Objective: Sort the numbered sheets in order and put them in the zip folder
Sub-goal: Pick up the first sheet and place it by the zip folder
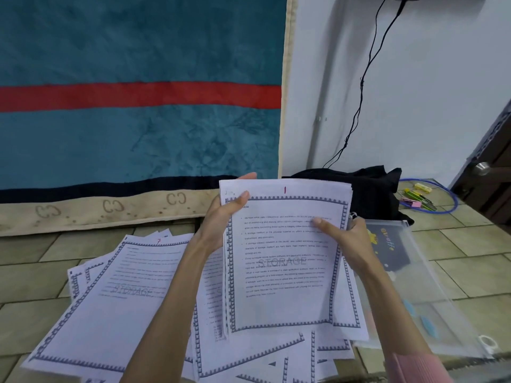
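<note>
Both hands gripped a raised stack of sheets (284, 258) topped by the page marked 1: the left hand (221, 219) pinched its upper left edge, the right hand (345, 239) clamped its right edge with the thumb on the face. Loose pages (110, 294), one marked 7, lay fanned on the tiled floor (27, 272) beneath. The clear zip folder (431, 286) lay just right of them. With so light a grip, the stack could have splayed and slipped back into the unsorted pile, mixing the order.

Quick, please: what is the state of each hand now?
Left hand: grip on the stack of sheets, upper left edge.
Right hand: grip on the same stack, right edge.
</note>
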Available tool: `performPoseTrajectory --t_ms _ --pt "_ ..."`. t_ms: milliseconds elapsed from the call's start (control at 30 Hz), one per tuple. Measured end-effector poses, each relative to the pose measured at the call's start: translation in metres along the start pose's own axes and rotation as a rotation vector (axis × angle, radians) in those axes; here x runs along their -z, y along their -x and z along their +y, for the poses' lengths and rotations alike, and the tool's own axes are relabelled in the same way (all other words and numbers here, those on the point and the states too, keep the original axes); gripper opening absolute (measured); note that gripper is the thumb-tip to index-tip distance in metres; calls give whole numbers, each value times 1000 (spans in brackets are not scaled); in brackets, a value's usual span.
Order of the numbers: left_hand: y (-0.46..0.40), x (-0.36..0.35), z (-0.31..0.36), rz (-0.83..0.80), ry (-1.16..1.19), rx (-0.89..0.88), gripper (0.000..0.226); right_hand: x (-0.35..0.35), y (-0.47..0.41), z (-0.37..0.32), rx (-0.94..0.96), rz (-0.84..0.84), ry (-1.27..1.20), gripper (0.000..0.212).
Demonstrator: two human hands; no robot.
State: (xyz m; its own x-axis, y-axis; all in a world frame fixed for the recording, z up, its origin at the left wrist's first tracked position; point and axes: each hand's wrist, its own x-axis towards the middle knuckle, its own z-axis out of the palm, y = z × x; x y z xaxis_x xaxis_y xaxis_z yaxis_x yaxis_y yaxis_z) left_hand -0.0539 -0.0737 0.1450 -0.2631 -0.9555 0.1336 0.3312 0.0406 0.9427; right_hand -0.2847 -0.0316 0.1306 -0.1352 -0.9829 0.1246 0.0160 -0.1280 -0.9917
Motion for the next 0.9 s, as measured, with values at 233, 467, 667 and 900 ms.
performPoseTrajectory --t_ms 233,467,667,900 --pt "2 2 14 30 -297 -21 15 -2 -9 -13 109 12 31 8" --pt "13 15 -9 210 -384 -104 18 -6 -5 2 69 -61 119 18" --pt "12 -2 -13 376 -427 -179 10 -10 -8 5 108 36 77 16" --pt "12 10 -48 330 -413 -65 15 -13 -3 25 -2 33 133 13"
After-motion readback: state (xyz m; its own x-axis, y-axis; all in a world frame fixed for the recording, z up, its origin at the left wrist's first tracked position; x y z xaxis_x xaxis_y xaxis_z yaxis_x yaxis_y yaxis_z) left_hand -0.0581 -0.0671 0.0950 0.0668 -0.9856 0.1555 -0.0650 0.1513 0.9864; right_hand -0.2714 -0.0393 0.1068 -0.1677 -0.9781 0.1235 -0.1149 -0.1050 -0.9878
